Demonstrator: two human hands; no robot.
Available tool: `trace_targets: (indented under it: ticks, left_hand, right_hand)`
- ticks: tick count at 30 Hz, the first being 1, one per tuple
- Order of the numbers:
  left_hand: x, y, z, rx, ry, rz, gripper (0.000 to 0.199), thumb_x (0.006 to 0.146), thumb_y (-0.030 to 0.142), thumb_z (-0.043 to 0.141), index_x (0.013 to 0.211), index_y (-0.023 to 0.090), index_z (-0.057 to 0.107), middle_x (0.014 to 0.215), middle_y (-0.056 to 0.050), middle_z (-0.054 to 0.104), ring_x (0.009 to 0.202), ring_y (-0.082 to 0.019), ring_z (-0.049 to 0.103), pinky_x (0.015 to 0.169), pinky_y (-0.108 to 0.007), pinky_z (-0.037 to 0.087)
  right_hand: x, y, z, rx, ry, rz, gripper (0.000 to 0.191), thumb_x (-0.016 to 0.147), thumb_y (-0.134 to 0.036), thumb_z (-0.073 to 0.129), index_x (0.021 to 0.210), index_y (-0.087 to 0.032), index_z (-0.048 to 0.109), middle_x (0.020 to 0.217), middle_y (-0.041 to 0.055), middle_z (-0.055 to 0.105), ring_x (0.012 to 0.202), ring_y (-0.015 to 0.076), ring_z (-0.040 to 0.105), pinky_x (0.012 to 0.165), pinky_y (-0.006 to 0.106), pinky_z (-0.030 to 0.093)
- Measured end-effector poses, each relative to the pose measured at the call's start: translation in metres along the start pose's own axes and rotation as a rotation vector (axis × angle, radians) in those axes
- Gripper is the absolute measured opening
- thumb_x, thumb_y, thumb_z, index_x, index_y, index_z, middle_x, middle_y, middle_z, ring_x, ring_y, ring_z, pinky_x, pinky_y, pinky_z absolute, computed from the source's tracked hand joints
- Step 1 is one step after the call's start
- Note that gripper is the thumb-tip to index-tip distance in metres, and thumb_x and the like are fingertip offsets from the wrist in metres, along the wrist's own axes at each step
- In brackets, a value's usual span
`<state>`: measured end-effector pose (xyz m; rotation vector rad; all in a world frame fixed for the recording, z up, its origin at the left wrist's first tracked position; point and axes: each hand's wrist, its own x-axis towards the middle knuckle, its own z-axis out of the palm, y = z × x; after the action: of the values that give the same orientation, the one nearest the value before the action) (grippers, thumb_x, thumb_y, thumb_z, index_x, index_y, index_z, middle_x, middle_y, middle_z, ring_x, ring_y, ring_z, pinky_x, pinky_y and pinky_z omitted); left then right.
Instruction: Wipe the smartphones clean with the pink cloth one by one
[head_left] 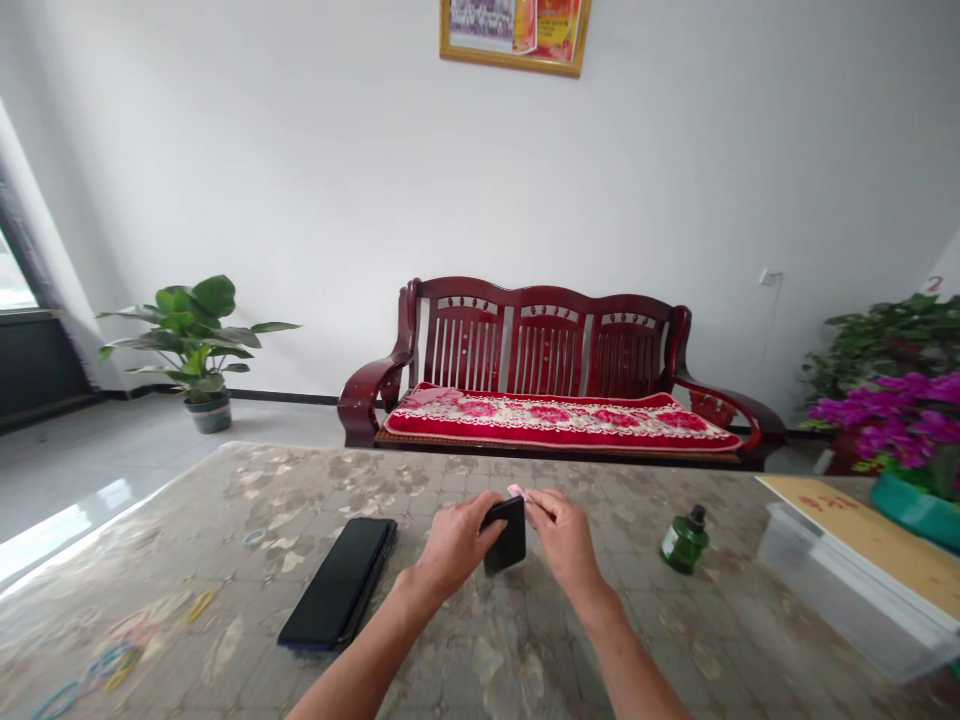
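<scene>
Above the middle of the table, my left hand (459,540) is closed on a black phone (511,543), which it holds upright on edge. A small pink cloth (516,491) shows at the phone's top edge. The fingers of my right hand (559,532) pinch this cloth against the phone's upper right side; part of it is hidden behind the fingers. To the left of my left forearm, dark phones (339,585) lie stacked flat on the patterned tablecloth (502,660).
A green bottle (685,543) with a black cap stands at right, near a clear plastic box (832,590) topped by a tan board (862,530). Colored rubber bands (112,665) lie at left. Beyond the table are a wooden bench (547,335) and a potted plant (206,410).
</scene>
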<state>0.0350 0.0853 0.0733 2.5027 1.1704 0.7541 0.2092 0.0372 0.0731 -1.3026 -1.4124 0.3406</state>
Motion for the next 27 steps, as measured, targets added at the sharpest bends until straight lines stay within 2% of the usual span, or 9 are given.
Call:
trace_targets:
  ticks: [3, 7, 10, 14, 19, 24, 27]
  left_hand:
    - [-0.002, 0.001, -0.008, 0.131, -0.026, 0.017, 0.01, 0.093, 0.028, 0.058, 0.102, 0.024, 0.061, 0.097, -0.002, 0.072, 0.091, -0.02, 0.068, 0.075, -0.024, 0.046]
    - [-0.007, 0.004, -0.016, 0.205, -0.049, -0.002, 0.01, 0.096, 0.029, 0.056, 0.101, 0.023, 0.061, 0.097, -0.004, 0.074, 0.092, -0.022, 0.069, 0.075, -0.025, 0.046]
    - [-0.018, 0.0, -0.017, 0.205, -0.02, -0.04, 0.008, 0.097, 0.029, 0.055, 0.098, 0.023, 0.06, 0.095, -0.003, 0.074, 0.089, -0.021, 0.069, 0.073, -0.024, 0.045]
    - [-0.042, -0.017, -0.008, 0.153, 0.039, -0.131, 0.014, 0.096, 0.032, 0.056, 0.086, 0.023, 0.058, 0.084, -0.001, 0.073, 0.08, -0.019, 0.07, 0.066, -0.023, 0.042]
    - [-0.067, -0.032, 0.01, 0.041, 0.001, -0.181, 0.005, 0.095, 0.028, 0.058, 0.092, 0.024, 0.06, 0.081, 0.002, 0.073, 0.077, -0.018, 0.07, 0.064, -0.021, 0.041]
    - [-0.073, -0.033, 0.028, 0.02, -0.03, -0.196, 0.004, 0.095, 0.026, 0.057, 0.094, 0.025, 0.06, 0.085, 0.002, 0.073, 0.081, -0.018, 0.071, 0.065, -0.021, 0.041]
    - [-0.073, -0.033, 0.032, 0.026, -0.027, -0.177, 0.006, 0.096, 0.027, 0.055, 0.095, 0.024, 0.059, 0.088, 0.001, 0.073, 0.082, -0.018, 0.07, 0.066, -0.021, 0.043]
  right_hand:
    - [-0.003, -0.011, 0.01, -0.043, 0.01, -0.086, 0.027, 0.092, -0.031, 0.053, 0.102, -0.024, 0.077, 0.093, 0.0077, 0.072, 0.086, 0.0201, 0.066, 0.08, 0.03, 0.052]
    - [-0.007, -0.024, 0.024, -0.118, -0.031, -0.197, 0.026, 0.095, -0.027, 0.051, 0.104, -0.027, 0.076, 0.091, 0.0049, 0.071, 0.087, 0.0178, 0.065, 0.08, 0.028, 0.051]
    - [-0.013, -0.024, 0.032, -0.182, -0.084, -0.266, 0.028, 0.097, -0.024, 0.05, 0.111, -0.03, 0.073, 0.093, 0.0029, 0.07, 0.089, 0.0168, 0.063, 0.082, 0.027, 0.05]
    - [-0.025, -0.005, 0.033, -0.328, -0.143, -0.278, 0.029, 0.097, -0.02, 0.049, 0.11, -0.03, 0.072, 0.089, 0.0028, 0.068, 0.087, 0.0179, 0.061, 0.079, 0.028, 0.049]
    - [-0.03, 0.018, 0.022, -0.514, -0.159, -0.245, 0.03, 0.096, -0.016, 0.046, 0.097, -0.027, 0.074, 0.085, 0.0048, 0.065, 0.085, 0.0205, 0.06, 0.077, 0.029, 0.048]
    - [-0.034, 0.011, 0.026, -0.593, -0.135, -0.256, 0.031, 0.095, -0.013, 0.045, 0.093, -0.028, 0.073, 0.086, 0.0052, 0.064, 0.086, 0.0211, 0.059, 0.077, 0.029, 0.048]
    - [-0.044, 0.0, 0.034, -0.582, -0.18, -0.289, 0.028, 0.095, -0.013, 0.047, 0.098, -0.027, 0.071, 0.092, 0.0046, 0.064, 0.09, 0.0205, 0.059, 0.081, 0.029, 0.049]
